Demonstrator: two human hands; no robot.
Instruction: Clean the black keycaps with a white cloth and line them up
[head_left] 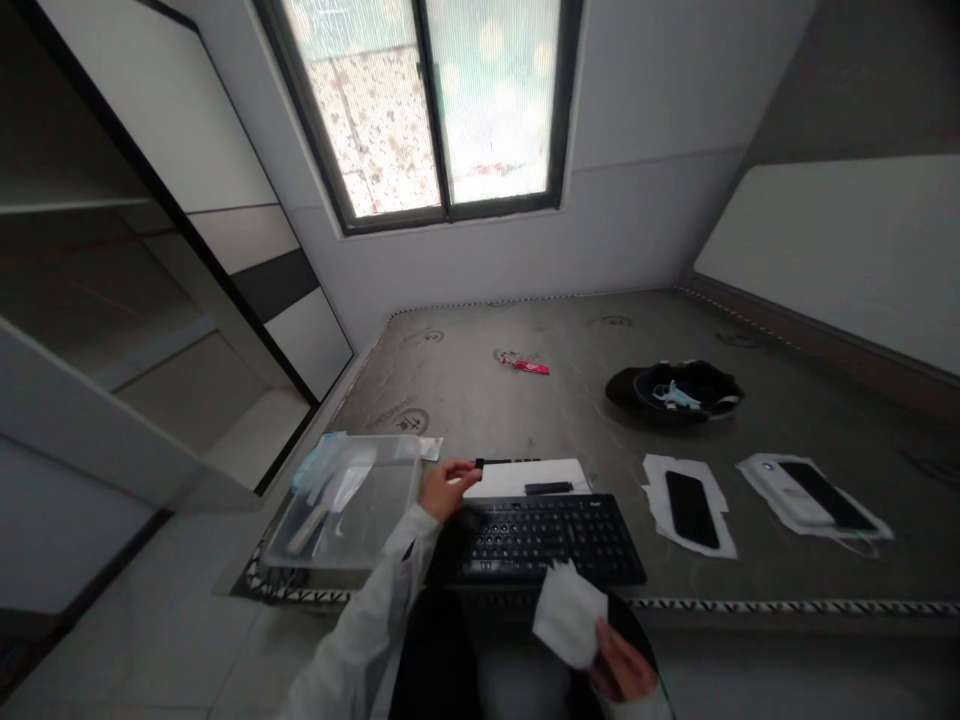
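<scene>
White tissue [568, 612] in right fingers [617, 652]

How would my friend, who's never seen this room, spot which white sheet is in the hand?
Find the big grey mattress below the window, then the black keyboard along its near edge. On the keyboard's near side, the right hand holds the white sheet. Unlike the other sheet under the black phone, this one is gripped in a hand, with no phone on it.

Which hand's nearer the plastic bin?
Left. The left hand is just right of the plastic bin; the right hand is farther right, by the near edge of the keyboard, holding a white tissue.
</scene>
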